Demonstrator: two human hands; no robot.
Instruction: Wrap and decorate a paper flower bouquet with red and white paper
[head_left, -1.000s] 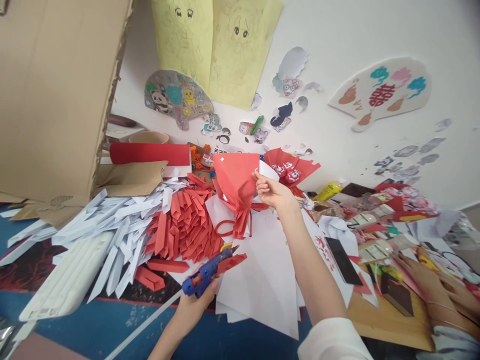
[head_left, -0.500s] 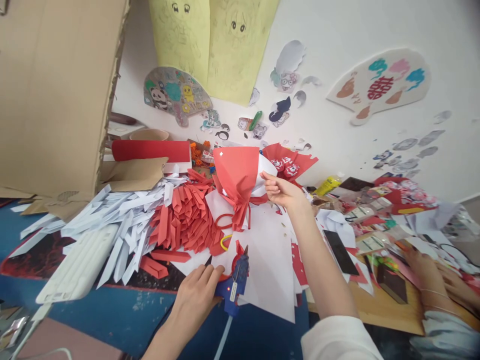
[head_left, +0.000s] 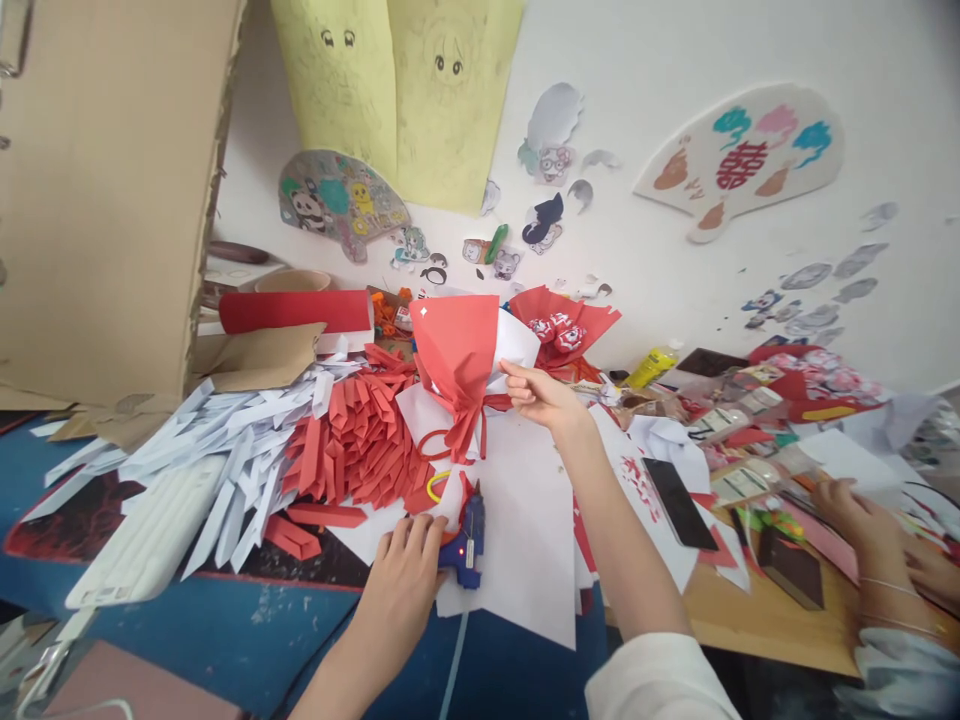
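My right hand (head_left: 541, 397) is closed in a pinch at the white inner edge of a red and white paper bouquet wrap (head_left: 457, 350), which flares upward above its gathered, pleated lower end. Low in the middle, my left hand (head_left: 405, 570) curls its fingers at the handle of a blue hot glue gun (head_left: 471, 535) with a small red light lit. Its thumb is mostly hidden. The gun's nozzle points up and away from me, and its cord runs down toward me. Scissor-like loops, one red and one yellow (head_left: 437, 487), lie between gun and wrap.
Folded red paper strips (head_left: 360, 430) and white strips (head_left: 240, 450) are heaped on the left, beside a white power strip (head_left: 150, 535). White sheets (head_left: 525, 560) lie under the gun. To the right are a black phone (head_left: 679, 503) and another person's hands (head_left: 862, 530).
My left hand and the glue gun have shifted slightly farther from me, over the white sheet. The right hand keeps its pinch on the wrap. The camera view has turned a little.
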